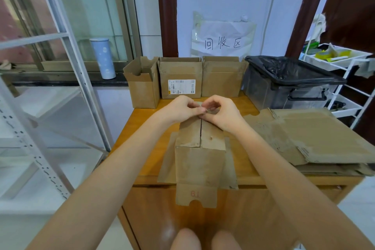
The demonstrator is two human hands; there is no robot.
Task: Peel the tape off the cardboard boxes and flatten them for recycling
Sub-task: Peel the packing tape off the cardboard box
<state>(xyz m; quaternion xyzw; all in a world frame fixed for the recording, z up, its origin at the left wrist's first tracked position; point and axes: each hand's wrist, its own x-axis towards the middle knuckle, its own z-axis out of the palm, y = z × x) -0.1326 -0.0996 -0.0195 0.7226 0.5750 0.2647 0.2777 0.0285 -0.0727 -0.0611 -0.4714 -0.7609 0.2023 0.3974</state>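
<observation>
Two hands meet at the far end of a cardboard box [199, 148] that stands in the middle of the wooden surface [154, 140], its closed top flaps divided by a dark seam running away from the person. The left hand [180, 108] has its fingers [195, 105] curled, thumb and forefinger drawn together at the far edge of the box top. The right hand [220, 111] mirrors it, fingers curled inward with the tips nearly touching those of the left. Between the two sets of fingertips sits something small and pale, apparently a bit of tape, though it is too small to tell for certain. Both hands rest against the box top at the seam.

Lower flaps of this box splay out flat on the surface, and one notched flap [195, 196] marked with red numerals hangs over the near edge.

Three open boxes [179, 79] stand in a row at the back of the surface against the wall, the middle one bearing a white label. To the right lies a stack of flattened cardboard [316, 138]. Behind that stack is a clear bin lined with a black bag [290, 75]. A paper sign [222, 38] with handwritten characters hangs on the wall above the boxes.
</observation>
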